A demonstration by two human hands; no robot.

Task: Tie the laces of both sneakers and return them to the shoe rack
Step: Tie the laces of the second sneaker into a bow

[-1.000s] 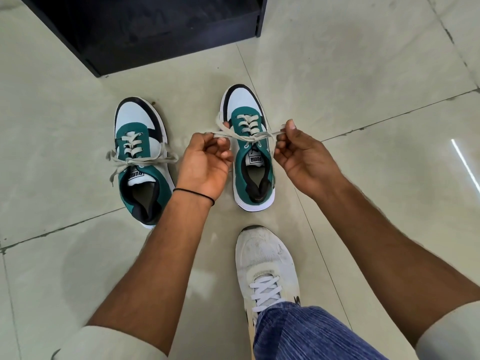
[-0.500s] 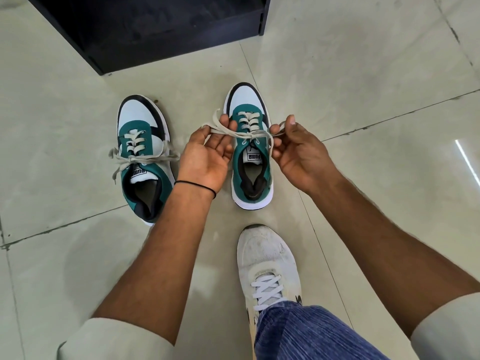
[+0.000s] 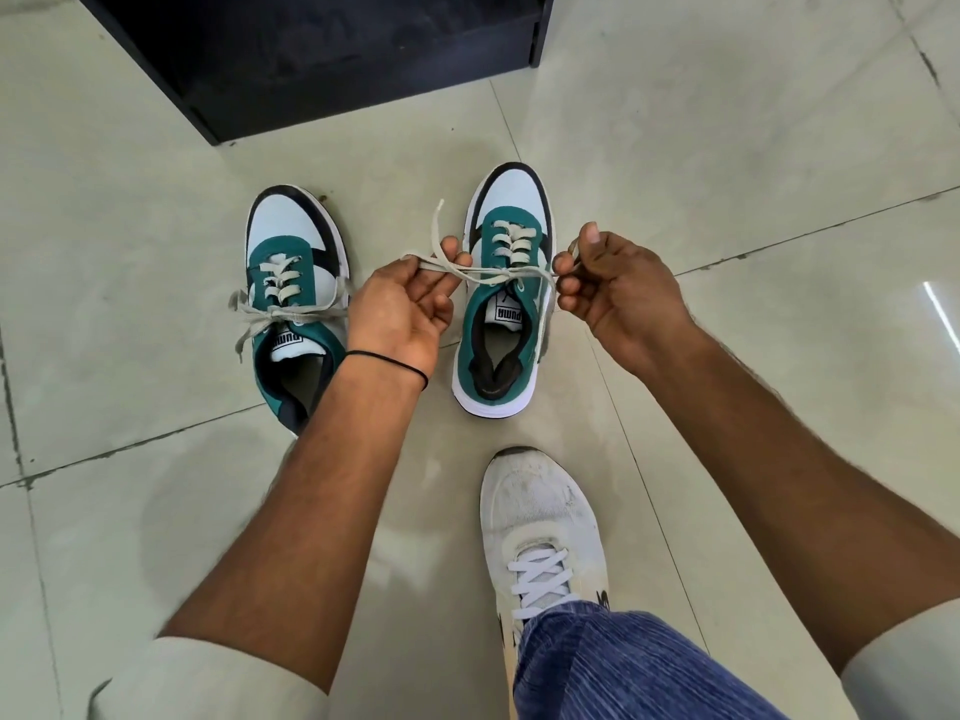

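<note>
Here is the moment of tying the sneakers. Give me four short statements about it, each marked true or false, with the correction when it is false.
1. The left hand and the right hand both pinch the laces of the sneaker on the right. True.
2. The sneaker on the left already has a bow. True.
3. Both sneakers stand inside the shoe rack. False: they stand on the floor in front of it.
4. The black band is on the right wrist. False: it is on the left wrist.

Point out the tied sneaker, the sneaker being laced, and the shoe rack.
tied sneaker (image 3: 285, 223): head view, white toe cap.
sneaker being laced (image 3: 511, 192): head view, white toe cap.
shoe rack (image 3: 332, 90): head view, dark front panel.
</note>
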